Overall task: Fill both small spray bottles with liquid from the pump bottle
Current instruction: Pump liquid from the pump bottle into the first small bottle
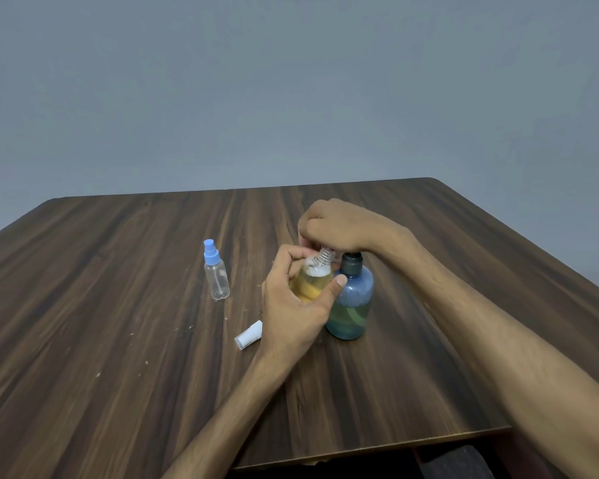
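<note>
Left of the pump bottle (350,299), well apart on the tabletop (118,305), the capped spray bottle (216,271) stands clear and seemingly empty, its turn yet to come. Nearer, a loose white cap (249,335) lies flat. The left hand (298,305) grips the open spray bottle (313,278), tilted against the pump bottle and roughly two-thirds full of yellowish liquid. The right hand (336,224) curls over the pump head, apparently pressing

L hand (296,307) grips spray btl (313,281) | R hand (336,224) on pump btl (351,302)
</note>
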Demonstrator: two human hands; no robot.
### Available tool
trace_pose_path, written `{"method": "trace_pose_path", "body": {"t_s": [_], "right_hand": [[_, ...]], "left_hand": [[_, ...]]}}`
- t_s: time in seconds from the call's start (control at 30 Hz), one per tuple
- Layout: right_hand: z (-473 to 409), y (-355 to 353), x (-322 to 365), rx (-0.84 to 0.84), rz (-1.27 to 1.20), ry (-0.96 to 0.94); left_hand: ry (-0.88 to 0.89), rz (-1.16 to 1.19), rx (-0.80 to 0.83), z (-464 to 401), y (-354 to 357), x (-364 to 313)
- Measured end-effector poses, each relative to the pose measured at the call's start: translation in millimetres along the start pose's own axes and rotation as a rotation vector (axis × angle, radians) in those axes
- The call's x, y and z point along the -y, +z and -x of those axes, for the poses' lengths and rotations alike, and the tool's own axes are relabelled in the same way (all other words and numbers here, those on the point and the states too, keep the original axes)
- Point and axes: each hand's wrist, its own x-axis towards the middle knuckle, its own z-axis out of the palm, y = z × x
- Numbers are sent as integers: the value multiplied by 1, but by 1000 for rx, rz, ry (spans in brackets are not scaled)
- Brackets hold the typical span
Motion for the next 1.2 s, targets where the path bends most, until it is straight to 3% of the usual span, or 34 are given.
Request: {"method": "trace_pose_path", "body": {"t_s": [1.1, 1.2], "right_hand": [[5, -6, 2, -80, 13, -15], [2, 2, 0, -8, 7, 3]], "left_hand": [[2, -5, 6, 1, -1, 2], [1, -7, -2, 0, 0, 4]]}}
